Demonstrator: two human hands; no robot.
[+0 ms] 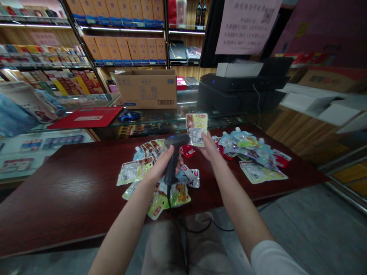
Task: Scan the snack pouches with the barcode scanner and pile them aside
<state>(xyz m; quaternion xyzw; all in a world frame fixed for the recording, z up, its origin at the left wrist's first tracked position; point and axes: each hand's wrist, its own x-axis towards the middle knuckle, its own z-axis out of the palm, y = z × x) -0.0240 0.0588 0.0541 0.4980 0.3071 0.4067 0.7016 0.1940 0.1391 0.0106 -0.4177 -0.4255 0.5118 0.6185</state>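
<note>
Yellow packet, print blurred, is partly hidden by the right grip.

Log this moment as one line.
left hand: grips black scanner | right hand: holds raised packet | table: left pile, right pile

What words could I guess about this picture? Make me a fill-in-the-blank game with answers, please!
1. The left grip holds a black handheld barcode ____.
2. Packets lie on the tabletop, and the right grip holds up another ____.
3. The big English word printed on the open cardboard box is ____.
4. The flat thing beside the computer mouse is coloured ____.

Missing words: scanner; packet; BLUE; red.
</note>
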